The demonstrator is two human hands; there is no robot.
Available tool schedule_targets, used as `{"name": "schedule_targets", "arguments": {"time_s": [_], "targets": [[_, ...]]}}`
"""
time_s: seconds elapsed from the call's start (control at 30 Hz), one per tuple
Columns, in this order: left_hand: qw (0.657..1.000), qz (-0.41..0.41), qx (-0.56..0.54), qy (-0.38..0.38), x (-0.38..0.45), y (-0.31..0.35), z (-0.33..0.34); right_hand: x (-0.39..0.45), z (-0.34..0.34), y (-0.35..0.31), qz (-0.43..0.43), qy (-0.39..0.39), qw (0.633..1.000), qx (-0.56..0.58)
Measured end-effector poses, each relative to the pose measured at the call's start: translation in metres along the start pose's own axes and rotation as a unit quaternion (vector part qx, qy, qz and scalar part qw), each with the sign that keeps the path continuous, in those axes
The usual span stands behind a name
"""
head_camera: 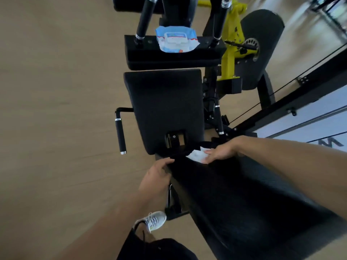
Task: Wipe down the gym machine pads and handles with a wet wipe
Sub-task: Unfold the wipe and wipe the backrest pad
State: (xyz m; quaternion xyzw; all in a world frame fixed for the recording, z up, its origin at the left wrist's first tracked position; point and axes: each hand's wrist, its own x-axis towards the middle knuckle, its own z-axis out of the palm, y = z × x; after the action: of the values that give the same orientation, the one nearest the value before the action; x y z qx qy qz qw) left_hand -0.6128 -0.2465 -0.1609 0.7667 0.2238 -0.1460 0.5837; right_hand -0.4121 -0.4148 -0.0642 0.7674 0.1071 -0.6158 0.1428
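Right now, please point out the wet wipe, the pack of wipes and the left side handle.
wet wipe [197,156], head view, its white middle.
pack of wipes [176,39], head view, its lid.
left side handle [120,136], head view, its black foam.

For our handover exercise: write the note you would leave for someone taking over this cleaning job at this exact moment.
Right hand: presses the wet wipe on the top end of the long back pad.
Left hand: no wipe in it, grips that pad's left edge.
Wipes pack: lies on the far pad, between the two upright handles.
Done: cannot tell which surfaces are already clean.
Left: at least the rest of the back pad; check the seat pad, the far pad, the side handle and the uprights.
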Motion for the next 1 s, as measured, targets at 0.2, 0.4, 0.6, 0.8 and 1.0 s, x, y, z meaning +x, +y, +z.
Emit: {"name": "schedule_targets", "arguments": {"time_s": [0.2, 0.4, 0.6, 0.8, 1.0], "targets": [[0.995, -0.013, 0.05, -0.082, 0.041, 0.024, 0.006, -0.058, 0.04, -0.031, -0.184, -0.029, 0.979, -0.081], [0.981, 0.015, 0.108, -0.159, 0.089, 0.051, 0.01, -0.065, 0.018, 0.026, -0.074, -0.01, 0.996, 0.052], [0.944, 0.055, 0.151, -0.288, 0.132, 0.077, 0.028, 0.006, 0.005, 0.055, 0.081, 0.12, 0.989, -0.008], [0.92, 0.048, 0.2, -0.333, 0.179, 0.079, 0.016, 0.054, 0.04, -0.049, -0.06, 0.064, 0.993, -0.078], [0.899, 0.015, 0.228, -0.372, 0.218, 0.064, -0.013, 0.081, 0.011, 0.009, 0.171, 0.131, 0.976, -0.021]]}}
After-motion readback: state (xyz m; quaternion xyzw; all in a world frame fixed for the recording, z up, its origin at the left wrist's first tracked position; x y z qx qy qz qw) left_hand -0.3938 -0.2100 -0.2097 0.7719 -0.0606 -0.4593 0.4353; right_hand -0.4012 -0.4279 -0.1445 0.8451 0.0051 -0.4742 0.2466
